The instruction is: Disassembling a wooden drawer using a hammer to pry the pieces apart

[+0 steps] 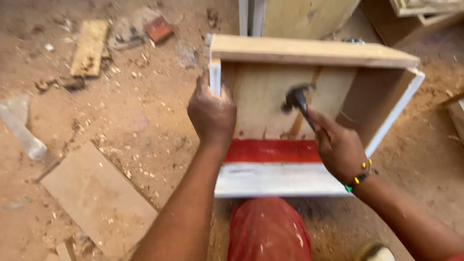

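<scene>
Two bare hands work over an open wooden box (309, 111) that lies on its side on the sawdust-covered floor (145, 121), its opening turned up toward the camera. Nearest of all, a knee in red cloth (268, 232) sits just under the box's near edge, and the toe of a shoe (374, 252) shows at the lower right. A flat board (99, 198) lies on the floor to the near left.

The near wall of the box carries a white band and a red band above it. The left hand (211, 115) grips the left wall of the box at its top edge, fingers wrapped over and clamped on the white-edged panel. The right hand (338, 147), with a beaded band at the wrist, is closed on the handle of a hammer (298, 99); the dark head is blurred and hangs inside the box, over its pale back panel.

As a judgement, the step in hand is hammering inside the box near the far joint, with the left hand bracing the frame. No nail is visible, so the exact target cannot be told. The next blow would call for the left hand to hold the wall firm and the hammer head to come down square, clear of those fingers.

Farther off, a plank (89, 48) and a reddish block (158, 29) lie on the floor at far left, and more pale timber (304, 17) stands beyond the box.
</scene>
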